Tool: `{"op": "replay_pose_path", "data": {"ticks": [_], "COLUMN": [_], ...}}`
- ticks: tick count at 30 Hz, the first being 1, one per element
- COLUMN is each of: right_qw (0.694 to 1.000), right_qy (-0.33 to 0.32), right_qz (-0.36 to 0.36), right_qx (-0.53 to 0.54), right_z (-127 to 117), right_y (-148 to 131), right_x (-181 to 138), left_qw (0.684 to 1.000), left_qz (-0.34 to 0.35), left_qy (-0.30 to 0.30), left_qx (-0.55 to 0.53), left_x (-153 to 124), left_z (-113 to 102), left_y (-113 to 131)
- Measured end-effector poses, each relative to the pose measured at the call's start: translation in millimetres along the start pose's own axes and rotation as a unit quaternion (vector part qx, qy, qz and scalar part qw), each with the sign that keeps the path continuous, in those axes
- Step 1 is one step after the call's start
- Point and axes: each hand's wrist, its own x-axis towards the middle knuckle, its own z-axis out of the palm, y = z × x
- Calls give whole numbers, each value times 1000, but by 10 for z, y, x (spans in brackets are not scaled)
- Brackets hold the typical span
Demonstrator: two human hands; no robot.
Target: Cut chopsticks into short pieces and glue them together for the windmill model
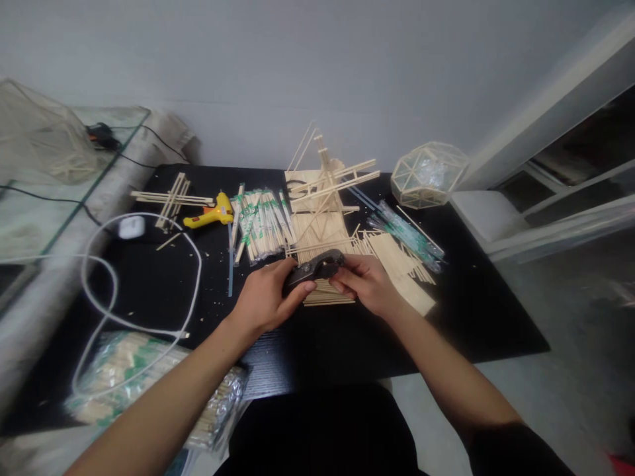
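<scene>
My left hand (270, 294) is wrapped round a dark grey hand tool (317, 264) that looks like pliers or cutters, thumb along its near side. At the tool's right end, the fingers of my right hand (367, 281) are pinched together; what lies between them is hidden. Below and behind the tool, a stack of thin wooden sticks (322, 246) covers a pale wooden board (307, 177). Standing on the board is a frame of glued sticks (327, 175). More loose sticks and a flat wooden piece (391, 254) lie by my right hand.
Wrapped chopsticks (260, 221), a yellow glue gun (215, 211) and crossed sticks (173, 198) lie left on the black table (387, 347). A white cable (196, 291) loops near bagged sticks (129, 370). A stick polyhedron (429, 175) and plastic wrappers (409, 235) are at right.
</scene>
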Motion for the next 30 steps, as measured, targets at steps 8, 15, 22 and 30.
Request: {"op": "replay_pose_path", "data": {"ticks": [8, 15, 22, 30], "right_qw": [999, 996, 994, 990], "right_qy": [27, 72, 97, 109], "right_qz": [5, 36, 41, 75], "right_qx": [32, 41, 33, 46], "right_z": [30, 41, 69, 99], "right_y": [39, 107, 163, 171], "right_x": [1, -4, -4, 3], "left_qw": [998, 990, 987, 987], "left_qz": [-62, -114, -123, -134], "left_qy": [-14, -43, -39, -40], "left_qx": [21, 74, 91, 85], "left_x": [17, 28, 27, 26], "left_z": [-7, -11, 12, 28], "left_y": [111, 164, 160, 124]}}
